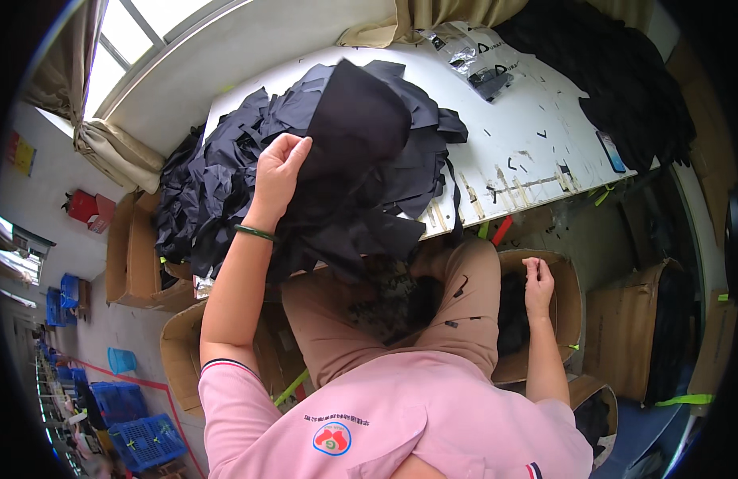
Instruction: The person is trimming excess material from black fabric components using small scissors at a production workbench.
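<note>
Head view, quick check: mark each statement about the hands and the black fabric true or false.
1. The left hand holds up a black fabric piece. True.
2. The right hand rests on the white table. False: it is lowered beside the knee, above a cardboard box.
3. A green bangle is on the left wrist. True.
4. The pile of black fabric lies on the floor. False: it is heaped on the table.

Two hands up: left hand (278, 172), right hand (537, 281). One fabric heap (249, 152), one tabletop (537, 128), one plastic bag (473, 56), one bracelet (254, 232).
</note>
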A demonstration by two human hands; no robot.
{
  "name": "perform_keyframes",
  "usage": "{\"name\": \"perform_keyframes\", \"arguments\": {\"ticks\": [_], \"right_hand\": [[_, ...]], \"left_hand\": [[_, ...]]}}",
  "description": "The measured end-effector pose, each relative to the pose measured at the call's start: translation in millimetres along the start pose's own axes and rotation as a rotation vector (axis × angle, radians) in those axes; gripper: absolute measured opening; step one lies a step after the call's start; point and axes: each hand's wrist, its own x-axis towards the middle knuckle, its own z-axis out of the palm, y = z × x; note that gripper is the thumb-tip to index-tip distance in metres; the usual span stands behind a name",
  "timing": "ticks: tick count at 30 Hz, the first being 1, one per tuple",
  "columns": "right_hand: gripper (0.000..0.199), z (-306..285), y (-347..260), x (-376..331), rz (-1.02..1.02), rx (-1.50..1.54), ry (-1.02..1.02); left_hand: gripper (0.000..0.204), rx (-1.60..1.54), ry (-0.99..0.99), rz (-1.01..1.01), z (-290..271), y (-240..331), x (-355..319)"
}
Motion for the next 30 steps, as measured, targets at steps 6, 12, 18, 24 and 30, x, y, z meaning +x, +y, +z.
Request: {"name": "perform_keyframes", "arguments": {"ticks": [6,12,18,24,30], "right_hand": [[0.017,80.8,-131.8,-0.2,-0.029,0.453,-0.300],[0.033,111.1,-198.1,-5.8,-0.228,0.619,-0.370],[0.058,116.3,-227.7,-15.8,-0.240,0.266,-0.462],[0.044,112.3,-179.7,-16.6,-0.056,0.309,-0.559],[0.038,95.6,-122.9,-21.2,-0.042,0.048,-0.683]], "left_hand": [[0.011,-0.756,-0.055,-0.212,25.6,58.4,-49.1],[0.009,-0.951,-0.065,-0.300,61.8,37.1,-115.6],[0.017,-1.047,0.075,-0.540,79.5,17.8,-155.8],[0.031,-1.219,0.124,-0.546,42.4,-6.0,-159.6],[0.029,-1.204,0.200,-0.408,14.7,-16.6,-154.8]]}}
